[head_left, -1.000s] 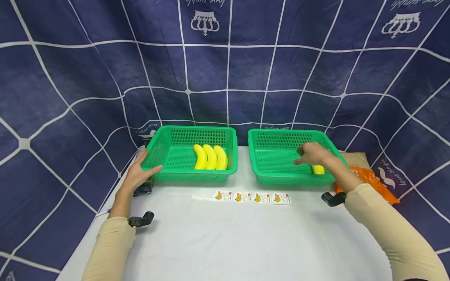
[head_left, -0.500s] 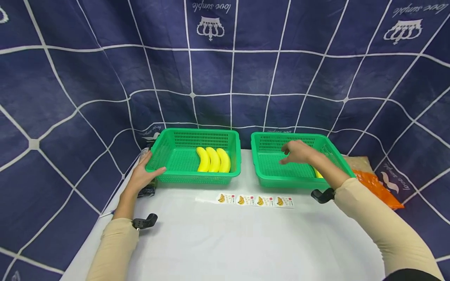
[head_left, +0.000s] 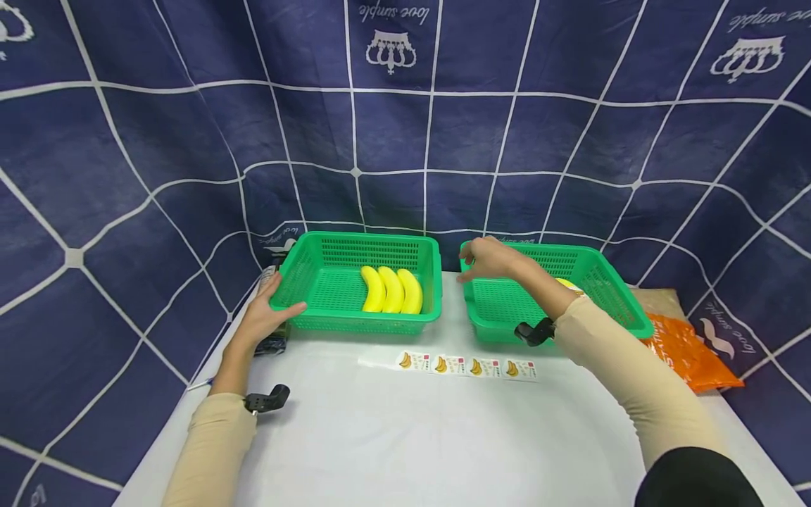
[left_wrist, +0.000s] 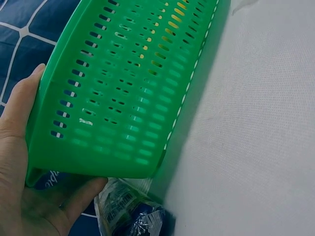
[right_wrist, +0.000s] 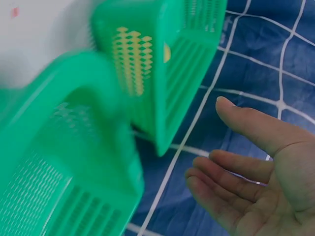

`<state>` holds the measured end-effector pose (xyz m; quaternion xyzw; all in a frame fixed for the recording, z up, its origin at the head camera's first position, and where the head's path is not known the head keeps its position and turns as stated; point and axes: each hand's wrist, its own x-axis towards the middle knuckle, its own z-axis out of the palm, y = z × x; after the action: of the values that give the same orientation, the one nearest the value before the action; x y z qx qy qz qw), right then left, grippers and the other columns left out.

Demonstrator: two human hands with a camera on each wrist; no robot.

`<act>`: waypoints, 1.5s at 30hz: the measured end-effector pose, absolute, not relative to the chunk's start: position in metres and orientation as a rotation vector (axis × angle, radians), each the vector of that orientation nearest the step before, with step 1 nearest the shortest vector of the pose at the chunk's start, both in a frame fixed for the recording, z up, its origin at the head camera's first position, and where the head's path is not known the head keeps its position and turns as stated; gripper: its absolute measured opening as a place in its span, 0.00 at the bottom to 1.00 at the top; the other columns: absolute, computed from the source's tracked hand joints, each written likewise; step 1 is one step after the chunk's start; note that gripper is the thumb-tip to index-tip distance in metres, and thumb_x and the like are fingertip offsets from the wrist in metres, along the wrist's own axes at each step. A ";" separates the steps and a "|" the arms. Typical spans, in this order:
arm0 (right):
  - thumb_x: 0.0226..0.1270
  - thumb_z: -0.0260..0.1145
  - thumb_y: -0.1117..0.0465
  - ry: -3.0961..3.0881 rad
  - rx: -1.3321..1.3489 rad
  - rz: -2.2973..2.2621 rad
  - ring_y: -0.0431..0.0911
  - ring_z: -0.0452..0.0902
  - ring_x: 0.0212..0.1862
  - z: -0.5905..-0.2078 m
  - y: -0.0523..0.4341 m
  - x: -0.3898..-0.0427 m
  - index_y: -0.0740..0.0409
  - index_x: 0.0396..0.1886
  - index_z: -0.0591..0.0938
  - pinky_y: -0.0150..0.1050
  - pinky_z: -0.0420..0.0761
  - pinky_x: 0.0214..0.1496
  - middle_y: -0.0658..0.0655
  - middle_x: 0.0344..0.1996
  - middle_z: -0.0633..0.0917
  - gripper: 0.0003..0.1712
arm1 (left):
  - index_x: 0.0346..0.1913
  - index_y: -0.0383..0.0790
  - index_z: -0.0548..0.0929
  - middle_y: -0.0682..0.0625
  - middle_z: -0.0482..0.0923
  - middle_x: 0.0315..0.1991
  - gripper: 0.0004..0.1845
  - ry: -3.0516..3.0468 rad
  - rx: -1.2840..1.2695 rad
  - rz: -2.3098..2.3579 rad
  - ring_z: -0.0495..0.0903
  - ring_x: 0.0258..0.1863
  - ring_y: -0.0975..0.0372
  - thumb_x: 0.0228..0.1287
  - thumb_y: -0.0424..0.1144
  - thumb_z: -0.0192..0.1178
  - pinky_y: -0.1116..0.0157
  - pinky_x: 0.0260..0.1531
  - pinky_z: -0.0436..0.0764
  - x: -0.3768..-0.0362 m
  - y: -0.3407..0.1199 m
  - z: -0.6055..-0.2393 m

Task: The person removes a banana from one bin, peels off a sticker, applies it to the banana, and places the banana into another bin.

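Holding the near-left corner of the left basket (head_left: 355, 282), the left hand (head_left: 269, 320) has thumb on the front wall and fingers round the side, a firm grip on the rim. Right hand (head_left: 491, 258) hovers over the far-left corner of the right basket (head_left: 608, 296), fingers relaxed and spread, holding nothing. Three bananas (head_left: 391, 289) lie side by side in the left basket; a fourth banana (head_left: 568, 283) sits in the right one, mostly hidden by the forearm. Judged step: a reach between baskets; the next move likely calls for closing on a rim or fruit. Sticker strip (head_left: 469, 366) lies on the worktop (head_left: 412, 436). Right wrist view is motion-blurred; the dark packet (left_wrist: 130, 216) beneath the left basket is unreadable.
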<state>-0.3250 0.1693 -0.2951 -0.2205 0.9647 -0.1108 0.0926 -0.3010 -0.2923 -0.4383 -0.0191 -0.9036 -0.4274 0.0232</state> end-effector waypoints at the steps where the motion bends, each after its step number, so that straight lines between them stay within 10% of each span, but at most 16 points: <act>1: 0.59 0.72 0.50 2.861 -0.653 -0.340 0.56 0.75 0.59 -0.295 0.163 -0.328 0.64 0.60 0.78 0.55 0.68 0.70 0.62 0.54 0.84 0.34 | 0.78 0.46 0.40 0.45 0.32 0.80 0.59 -2.797 -0.063 -1.327 0.34 0.78 0.42 0.56 0.60 0.68 0.35 0.71 0.47 -0.302 -0.292 -0.439; 21: 0.58 0.73 0.49 2.794 -0.714 -0.407 0.49 0.79 0.51 -0.321 0.076 -0.393 0.60 0.59 0.80 0.42 0.81 0.53 0.58 0.50 0.85 0.32 | 0.78 0.48 0.42 0.45 0.34 0.80 0.57 -2.780 -0.058 -1.344 0.36 0.78 0.42 0.56 0.55 0.68 0.34 0.71 0.49 -0.308 -0.294 -0.446; 45: 0.59 0.72 0.48 2.729 -0.640 -0.352 0.54 0.70 0.66 -0.356 0.015 -0.451 0.59 0.63 0.78 0.46 0.77 0.65 0.57 0.63 0.78 0.34 | 0.79 0.49 0.44 0.46 0.37 0.80 0.55 -2.754 -0.050 -1.371 0.37 0.78 0.42 0.57 0.53 0.69 0.33 0.70 0.50 -0.306 -0.294 -0.447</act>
<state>-0.4507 0.0152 -0.3559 -0.2238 0.9539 -0.1231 0.1577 -0.3062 -0.2944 -0.4473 -0.0161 -0.8947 -0.4453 0.0322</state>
